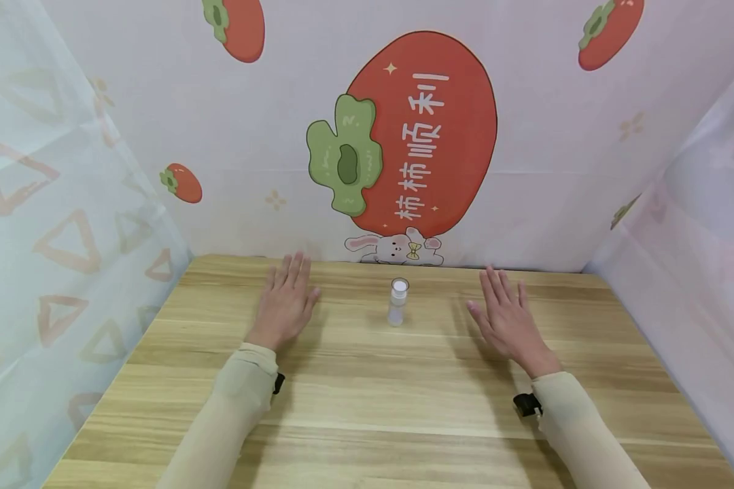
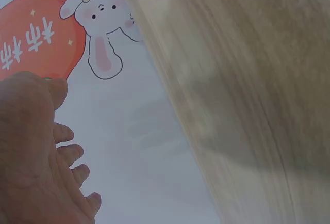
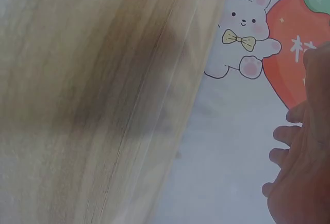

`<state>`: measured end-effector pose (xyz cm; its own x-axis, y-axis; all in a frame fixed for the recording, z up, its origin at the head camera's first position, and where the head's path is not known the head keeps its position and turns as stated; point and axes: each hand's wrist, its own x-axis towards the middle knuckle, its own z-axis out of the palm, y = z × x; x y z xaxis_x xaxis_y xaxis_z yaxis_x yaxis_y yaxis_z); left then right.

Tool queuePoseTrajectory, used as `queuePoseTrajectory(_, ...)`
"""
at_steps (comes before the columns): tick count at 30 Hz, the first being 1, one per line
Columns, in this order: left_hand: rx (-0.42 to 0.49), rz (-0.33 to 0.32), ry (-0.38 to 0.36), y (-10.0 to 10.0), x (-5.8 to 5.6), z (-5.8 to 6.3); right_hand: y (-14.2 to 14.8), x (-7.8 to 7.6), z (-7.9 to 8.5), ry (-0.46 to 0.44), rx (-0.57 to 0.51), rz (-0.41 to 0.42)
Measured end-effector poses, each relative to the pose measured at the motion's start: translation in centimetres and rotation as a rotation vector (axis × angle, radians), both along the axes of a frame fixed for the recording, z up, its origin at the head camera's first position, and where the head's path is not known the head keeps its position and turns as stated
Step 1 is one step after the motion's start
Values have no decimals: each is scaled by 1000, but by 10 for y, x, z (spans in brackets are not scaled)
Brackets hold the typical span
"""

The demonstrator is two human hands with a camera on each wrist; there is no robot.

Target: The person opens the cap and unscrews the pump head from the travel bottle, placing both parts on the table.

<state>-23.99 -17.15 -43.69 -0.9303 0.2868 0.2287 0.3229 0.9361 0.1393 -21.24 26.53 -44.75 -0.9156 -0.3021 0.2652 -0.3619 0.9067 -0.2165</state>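
A small clear bottle with a white top [image 1: 397,302] stands upright on the wooden table [image 1: 367,394], near its back edge. To the left of it is my left hand [image 1: 285,299], palm down with straight fingers pointing at the back wall. My right hand [image 1: 504,316] is on the other side, its fingers straight and thumb spread toward the bottle. Neither hand touches the bottle or holds anything. Both wrist views show the hands, left [image 2: 36,146] and right [image 3: 304,146], over the table's far edge; the bottle is not seen there.
Behind the table hangs a white cloth [image 1: 544,204] printed with a large red persimmon and a rabbit. Pale cloth sides close in the left [image 1: 67,238] and right [image 1: 697,272]. Dark wrist straps [image 1: 528,405] sit below the cuffs.
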Motion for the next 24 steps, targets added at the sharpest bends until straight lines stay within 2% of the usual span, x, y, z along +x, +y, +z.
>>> queuePoseTrajectory(8, 29, -20, -10, 11, 3, -3, -6, 1, -1, -26, -22, 3)
queuePoseTrajectory(14, 75, -49, 32, 20, 4, -4, -9, 2, 1, -40, -46, 5)
queuePoseTrajectory(24, 127, -70, 41, 32, 2, -7, -15, 2, 3, -3, -114, 38)
